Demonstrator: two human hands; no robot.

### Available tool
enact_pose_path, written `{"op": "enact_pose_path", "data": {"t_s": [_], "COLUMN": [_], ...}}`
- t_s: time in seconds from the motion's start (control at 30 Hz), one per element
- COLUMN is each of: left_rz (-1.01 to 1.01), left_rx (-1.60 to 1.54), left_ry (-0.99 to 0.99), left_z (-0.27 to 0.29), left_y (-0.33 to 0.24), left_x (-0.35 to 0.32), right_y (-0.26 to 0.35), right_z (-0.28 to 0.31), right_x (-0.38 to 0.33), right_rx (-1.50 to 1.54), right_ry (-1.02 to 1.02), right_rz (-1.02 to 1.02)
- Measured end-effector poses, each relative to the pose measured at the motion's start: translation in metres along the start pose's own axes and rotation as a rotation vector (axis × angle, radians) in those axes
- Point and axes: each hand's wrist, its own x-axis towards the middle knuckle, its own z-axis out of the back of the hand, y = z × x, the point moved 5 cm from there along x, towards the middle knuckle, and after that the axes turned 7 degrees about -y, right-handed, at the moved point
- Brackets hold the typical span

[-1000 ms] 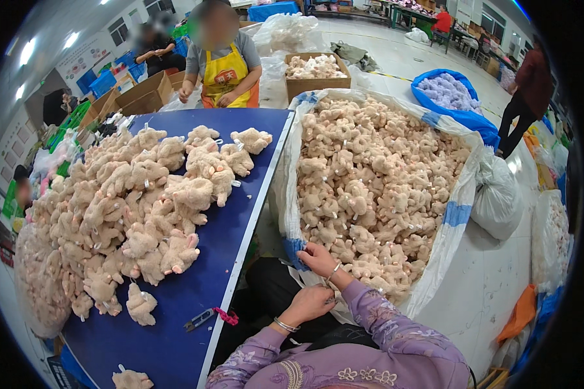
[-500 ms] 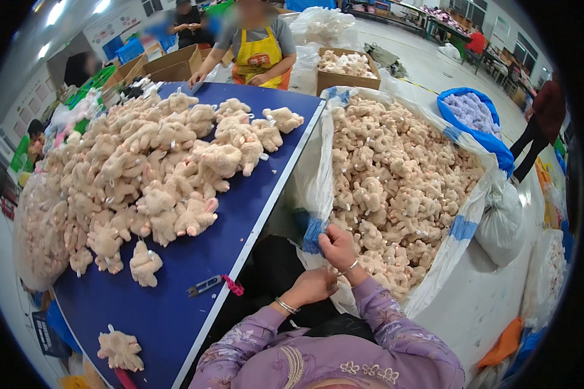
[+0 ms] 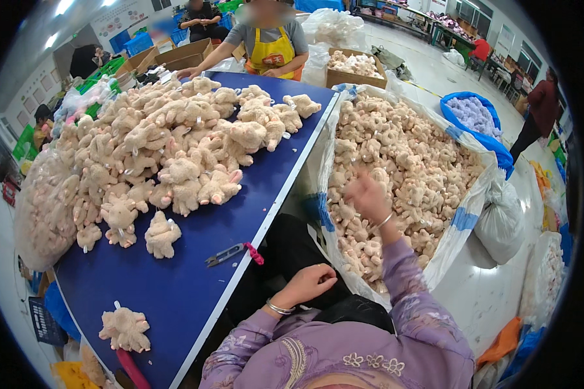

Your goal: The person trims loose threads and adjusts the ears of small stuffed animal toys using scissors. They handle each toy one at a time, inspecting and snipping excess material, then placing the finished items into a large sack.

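My right hand (image 3: 368,196) is over the large white woven sack (image 3: 464,223), above its heap of small beige plush toys (image 3: 402,155); motion blurs its fingers. Above my lap, next to the near edge of the sack, my left hand (image 3: 310,283) is loosely curled, and nothing shows in it. On the blue table (image 3: 194,292) to my left lies a big pile of similar beige plush toys (image 3: 156,146) with white tags. A pair of thread snips (image 3: 226,255) with a pink wrapped end lies at the table's edge. One plush toy (image 3: 124,327) sits apart at the near corner.
Across the table stands a person in a yellow apron (image 3: 270,55). A cardboard box of plush pieces (image 3: 353,67) is behind the sack. To the right are a blue bag of lavender plush (image 3: 472,115) and a tied white bag (image 3: 501,220). Another person (image 3: 540,107) stands at far right.
My right hand has left my left hand near the sack's edge and moved forward over the toys inside. My left hand stays above my lap. The view has shifted slightly.
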Motion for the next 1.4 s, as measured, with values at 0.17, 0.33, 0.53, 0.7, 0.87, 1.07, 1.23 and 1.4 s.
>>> {"op": "enact_pose_path", "data": {"t_s": [0.17, 0.33, 0.53, 0.7, 0.87, 1.07, 1.23, 1.4], "left_rz": [0.173, 0.163, 0.164, 0.190, 0.126, -0.267, -0.360, -0.107], "left_rx": [-0.008, -0.055, -0.052, -0.022, -0.062, -0.166, -0.931, -0.295], "left_ry": [-0.204, -0.191, -0.137, -0.108, -0.129, -0.473, -0.573, -0.770], "left_z": [0.036, 0.032, 0.024, 0.027, 0.040, 0.107, 0.159, 0.132], "left_y": [0.013, 0.017, 0.007, 0.006, -0.018, -0.101, -0.127, -0.123], "left_x": [-0.039, -0.046, -0.047, -0.046, -0.037, 0.030, 0.023, 0.023], "right_y": [-0.016, 0.088, 0.143, 0.139, 0.128, 0.174, 0.115, 0.180], "right_z": [0.148, 0.148, 0.172, 0.177, 0.092, -0.031, 0.017, -0.055], "right_x": [0.052, 0.026, 0.020, 0.022, 0.011, -0.031, 0.029, -0.037], "right_rx": [0.999, -0.030, -0.175, 0.320, 0.398, 0.248, 1.305, 0.934], "right_ry": [-0.753, -0.656, -0.820, -0.884, -0.068, 0.384, 0.179, 0.435], "right_rz": [-0.261, 0.308, 0.602, 0.271, 0.046, 0.311, -0.365, -0.069]}}
